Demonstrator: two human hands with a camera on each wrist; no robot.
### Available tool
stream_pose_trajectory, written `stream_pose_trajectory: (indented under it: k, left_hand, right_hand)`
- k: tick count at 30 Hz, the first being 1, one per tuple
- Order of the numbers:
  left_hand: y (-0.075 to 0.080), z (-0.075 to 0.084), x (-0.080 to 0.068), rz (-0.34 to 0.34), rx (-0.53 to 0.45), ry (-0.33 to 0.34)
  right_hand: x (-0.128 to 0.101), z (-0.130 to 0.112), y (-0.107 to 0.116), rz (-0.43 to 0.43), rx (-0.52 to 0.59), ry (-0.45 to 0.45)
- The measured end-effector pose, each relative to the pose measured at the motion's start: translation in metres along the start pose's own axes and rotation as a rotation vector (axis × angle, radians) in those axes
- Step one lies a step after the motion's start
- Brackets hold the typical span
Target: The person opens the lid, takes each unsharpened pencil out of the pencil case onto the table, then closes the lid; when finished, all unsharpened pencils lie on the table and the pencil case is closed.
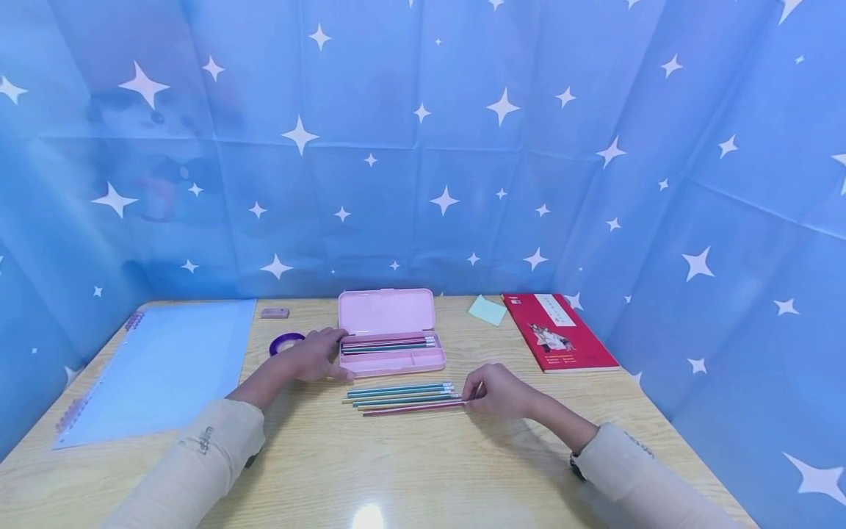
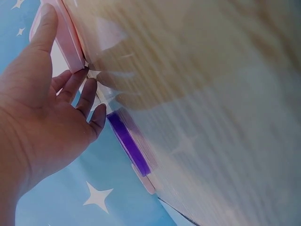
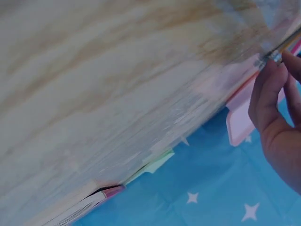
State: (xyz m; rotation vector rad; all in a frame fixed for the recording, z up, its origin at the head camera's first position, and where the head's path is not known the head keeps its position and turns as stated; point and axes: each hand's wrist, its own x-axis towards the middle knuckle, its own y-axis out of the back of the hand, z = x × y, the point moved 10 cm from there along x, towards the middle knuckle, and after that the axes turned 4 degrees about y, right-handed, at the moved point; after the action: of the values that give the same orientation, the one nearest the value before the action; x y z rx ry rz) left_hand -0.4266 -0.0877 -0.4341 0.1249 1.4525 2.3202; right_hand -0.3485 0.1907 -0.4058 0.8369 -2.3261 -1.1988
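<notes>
A pink pencil case lies with its lid up, several pencils inside. My left hand holds its left end, the thumb at the front corner and the fingers toward the back. In the left wrist view the thumb lies along the pink case, with fingertips at its corner. In front of the case, several blue-green and yellow pencils lie side by side on the table. My right hand pinches the right end of a dark red pencil, nearest me. The right wrist view shows thumb and fingers at a metal ferrule.
A purple tape roll lies beside my left hand, a small mauve eraser-like block behind it. A spiral-bound pale blue sheet covers the left side. Pale green sticky notes and a red book lie back right. A starry curtain hangs behind.
</notes>
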Motion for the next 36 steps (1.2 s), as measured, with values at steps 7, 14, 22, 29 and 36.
stream_pose_trajectory:
  k: [7,14,22,29,36]
  left_hand:
    - [0.0,0.0,-0.001,-0.003,0.002,0.007]
    - [-0.001,0.0,-0.001,-0.01,0.002,0.014]
    - [-0.001,0.0,-0.001,-0.012,0.0,0.008]
    - [-0.001,0.0,-0.001,-0.013,-0.003,0.015]
    - [0.0,0.001,-0.002,-0.014,-0.008,0.02]
  right_hand:
    - [0.0,0.008,-0.004,0.012,-0.024,-0.034]
    - [0.002,0.012,-0.005,0.034,-0.037,-0.079]
    - [0.004,0.011,-0.01,0.03,-0.026,-0.124]
    - [0.008,0.008,-0.008,0.046,-0.059,-0.118]
    - [0.012,0.007,-0.009,0.038,-0.049,-0.146]
